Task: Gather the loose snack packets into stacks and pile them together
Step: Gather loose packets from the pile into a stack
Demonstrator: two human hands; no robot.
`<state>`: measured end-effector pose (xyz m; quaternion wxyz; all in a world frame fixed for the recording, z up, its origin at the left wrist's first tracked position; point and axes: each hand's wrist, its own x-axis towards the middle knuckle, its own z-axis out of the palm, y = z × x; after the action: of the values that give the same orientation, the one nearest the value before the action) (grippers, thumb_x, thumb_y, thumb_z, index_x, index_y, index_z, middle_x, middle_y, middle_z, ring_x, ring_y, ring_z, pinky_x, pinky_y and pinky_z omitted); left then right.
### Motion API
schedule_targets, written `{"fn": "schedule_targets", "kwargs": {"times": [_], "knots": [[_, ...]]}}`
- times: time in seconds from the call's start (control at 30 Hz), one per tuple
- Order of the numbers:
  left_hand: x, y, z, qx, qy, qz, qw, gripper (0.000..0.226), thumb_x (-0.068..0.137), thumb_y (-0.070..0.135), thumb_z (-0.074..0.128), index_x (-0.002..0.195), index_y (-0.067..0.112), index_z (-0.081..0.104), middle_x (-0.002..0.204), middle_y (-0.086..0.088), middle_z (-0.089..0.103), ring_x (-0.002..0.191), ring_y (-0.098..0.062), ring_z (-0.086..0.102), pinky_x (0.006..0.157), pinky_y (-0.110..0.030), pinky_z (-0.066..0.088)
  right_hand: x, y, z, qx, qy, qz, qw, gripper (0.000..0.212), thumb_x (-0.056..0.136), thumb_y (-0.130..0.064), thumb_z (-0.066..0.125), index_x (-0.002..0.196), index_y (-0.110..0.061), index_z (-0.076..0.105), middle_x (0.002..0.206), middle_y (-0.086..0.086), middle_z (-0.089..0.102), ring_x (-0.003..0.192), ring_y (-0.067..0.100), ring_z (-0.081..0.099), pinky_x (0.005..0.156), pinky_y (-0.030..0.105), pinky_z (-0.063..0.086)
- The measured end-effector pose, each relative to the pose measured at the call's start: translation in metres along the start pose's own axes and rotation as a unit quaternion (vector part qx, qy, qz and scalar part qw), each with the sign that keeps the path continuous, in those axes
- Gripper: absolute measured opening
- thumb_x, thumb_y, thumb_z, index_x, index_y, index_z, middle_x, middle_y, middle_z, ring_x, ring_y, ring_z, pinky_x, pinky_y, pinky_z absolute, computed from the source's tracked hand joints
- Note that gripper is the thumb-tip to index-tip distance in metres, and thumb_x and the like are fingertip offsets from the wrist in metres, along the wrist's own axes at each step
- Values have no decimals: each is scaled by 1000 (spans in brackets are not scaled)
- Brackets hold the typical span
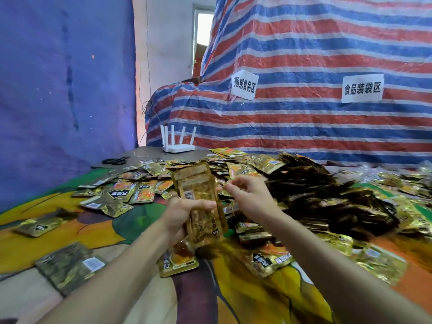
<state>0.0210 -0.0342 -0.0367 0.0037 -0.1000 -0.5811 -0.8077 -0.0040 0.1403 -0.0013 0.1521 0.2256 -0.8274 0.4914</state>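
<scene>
Somewhere around halfway at best, by the look of it. A stack [198, 195] of packets is held upright above the worktop [70, 232] by the left hand [184, 212], with the grip curled round the stack's lower half and the fingers wrapped across its front. The right hand [247, 195] is just beside the stack's right edge with its fingertips drawn together. Something thin might be pinched there, but it's too blurred to be told. What's been done: a big pile [327, 197] of dark, edge-on stacks is heaped on the right, beyond the right hand. What's left: plenty. Loose packets [131, 185] are strewn flat behind and to the left of the held stack, a few more are dotted along the near edge, and another glittery spread can be made out at the far right. So the held stack has yet to be added to the pile, and a lot of gathering is judged to remain. Scissors [114, 161] and a router [178, 148] are parked at the far corner, well apart from it all.
</scene>
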Motion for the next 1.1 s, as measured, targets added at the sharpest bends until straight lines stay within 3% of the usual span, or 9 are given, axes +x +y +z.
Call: {"fn": "schedule_targets", "kwargs": {"times": [0.17, 0.3, 0.43, 0.57, 0.67, 0.77, 0.87, 0.97, 1.1], "knots": [[3, 0, -2, 6, 27, -27, 999, 43, 60, 0, 76, 102, -6, 71, 87, -20, 74, 73, -30, 74, 60, -36, 61, 11, 19, 17, 71, 20, 48, 996, 19, 100, -27, 63, 101, -12, 74, 76, -12, 64, 71, 5, 60, 64, 24, 50], [6, 2, -11, -35, -11, -54, 998, 16, 71, 6, 69, 80, 8, 81, 88, -15, 76, 75, -28, 75, 70, -41, 63, 8, 27, 3, 319, -67, 126, 937, 15, 96, -10, 62, 82, -7, 67, 68, 0, 48, 55, 9, 41, 53, 23, 31], [4, 3, -20, -69, -84, -67, 992, 28, 61, 15, 81, 88, 10, 82, 89, -10, 77, 77, -26, 75, 70, -39, 62, -1, 15, -14, 439, -173, 96, 876, 7, 67, -12, 56, 63, -10, 62, 79, 8, 60, 70, 17, 51, 65, 31, 32], [1, 0, -23, -69, -148, -68, 984, 52, 45, 20, 95, 95, 15, 81, 88, -5, 75, 78, -23, 74, 68, -37, 59, -9, 7, -18, 496, -205, 75, 840, 21, 67, -14, 41, 52, -13, 56, 67, 10, 57, 79, 25, 57, 80, 33, 44], [1, -1, -22, -60, -172, -57, 982, 43, 49, 22, 94, 90, 19, 81, 87, 0, 75, 79, -19, 73, 69, -36, 59, -11, 4, -21, 566, -225, 58, 791, 26, 74, -10, 42, 61, -11, 64, 61, 5, 55, 75, 25, 62, 87, 37, 53], [2, -1, -23, -61, -172, -61, 981, 47, 48, 19, 95, 93, 17, 82, 88, -4, 76, 77, -21, 74, 68, -36, 60, -10, 7, -20, 599, -224, 45, 767, 28, 78, -4, 58, 96, -8, 79, 67, 0, 58, 60, 16, 60, 76, 37, 59], [2, 0, -19, -52, -159, -74, 983, 47, 51, 13, 93, 96, 12, 81, 89, -11, 77, 76, -26, 75, 67, -38, 61, -7, 10, -12, 536, -208, 73, 815, 41, 89, 2, 60, 123, -17, 72, 87, 6, 71, 60, 16, 65, 66, 34, 61], [5, -3, -13, -33, -99, -76, 992, 26, 68, 5, 76, 93, 12, 82, 93, -14, 77, 80, -28, 76, 66, -40, 61, -7, 13, -8, 435, -138, 93, 885, 43, 94, 4, 59, 126, -24, 67, 104, 16, 76, 76, 31, 76, 59, 33, 62], [11, -1, -7, -84, 31, -65, 994, 28, 74, 7, 67, 100, 1, 75, 102, -21, 75, 89, -35, 75, 80, -52, 60, -9, 19, -5, 377, -86, 95, 917, 51, 92, 3, 66, 134, -25, 62, 110, 18, 75, 88, 37, 76, 60, 36, 62]]}}
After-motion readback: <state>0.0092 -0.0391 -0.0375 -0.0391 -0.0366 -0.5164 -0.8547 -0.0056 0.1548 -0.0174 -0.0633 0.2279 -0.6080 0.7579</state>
